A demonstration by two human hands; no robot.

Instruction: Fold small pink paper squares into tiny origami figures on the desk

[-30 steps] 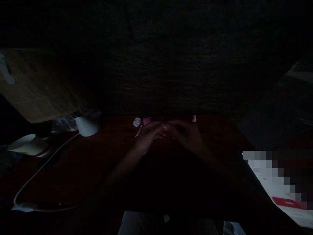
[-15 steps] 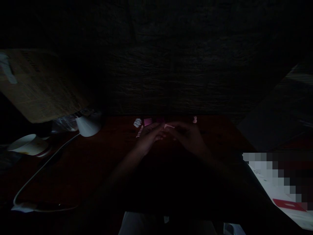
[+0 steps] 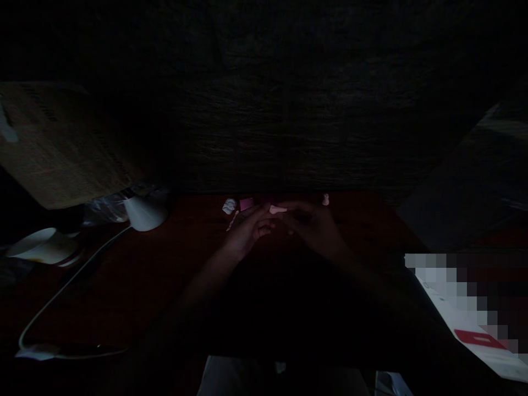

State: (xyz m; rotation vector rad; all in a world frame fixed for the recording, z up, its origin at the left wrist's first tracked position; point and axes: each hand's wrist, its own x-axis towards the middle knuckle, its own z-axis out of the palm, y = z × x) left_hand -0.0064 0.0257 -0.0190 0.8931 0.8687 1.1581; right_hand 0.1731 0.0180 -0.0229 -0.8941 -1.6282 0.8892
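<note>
Light very low; fine detail at the fingertips is uncertain. A small, pale pink elongated piece [image 3: 277,209], clay-like in look, lies between the fingertips of the left hand [image 3: 247,231] and the right hand [image 3: 315,225], over the far part of the dark red-brown wooden table [image 3: 103,286]. Its long axis runs roughly side to side, from one hand to the other; the broader end is at the left fingertips, the thinner end tapers to the right fingertips. From the left hand the piece lies to the right and slightly away from the wearer; from the right hand, to the left and slightly away. Neither hand is clearly nearer: each meets one end. Both hands are narrowed to a fingertip pinch on the piece, the left with its lower fingers curled beneath; how firmly either presses cannot be told. Whether the piece clears the tabletop is likewise unclear. Beside and beyond the left hand: a pale pink narrow strip [image 3: 232,221], a white rounded, creased lump [image 3: 229,206] and a flat, bright pink squarish block [image 3: 246,204]. Beyond the right hand, apart from it: a small pale pink knobbly lump [image 3: 325,199].
</note>
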